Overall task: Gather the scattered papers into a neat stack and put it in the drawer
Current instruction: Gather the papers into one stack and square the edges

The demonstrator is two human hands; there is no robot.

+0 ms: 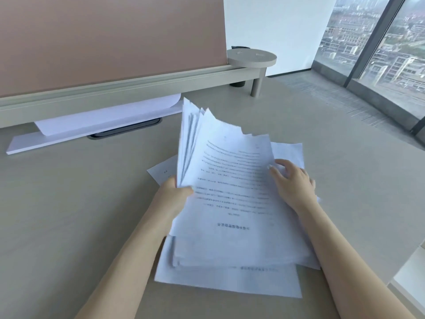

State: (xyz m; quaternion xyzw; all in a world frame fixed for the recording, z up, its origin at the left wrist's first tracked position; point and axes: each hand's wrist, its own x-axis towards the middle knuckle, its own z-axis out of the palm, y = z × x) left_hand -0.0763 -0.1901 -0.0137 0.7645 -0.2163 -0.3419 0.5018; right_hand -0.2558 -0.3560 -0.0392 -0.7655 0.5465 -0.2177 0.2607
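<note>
A loose bundle of white printed papers (230, 180) is lifted off the desk in front of me, its far edges fanned and uneven. My left hand (177, 189) grips the bundle's left edge, thumb on top. My right hand (292, 183) lies on the right side of the top sheet, fingers spread and slightly bent. Under the bundle, more sheets (225, 279) lie flat on the beige desk (80, 215), and the corner of one sheet (161, 171) pokes out to the left. Another sheet (110, 116) is tucked under the partition rail at the back. No drawer is in view.
A pink partition (103, 38) with a grey rail closes the desk's far side. A white strip (69, 139) and a cable slot (124, 130) lie below it. A round shelf on a post (251, 58) stands at the back right. Large windows (379, 47) are on the right.
</note>
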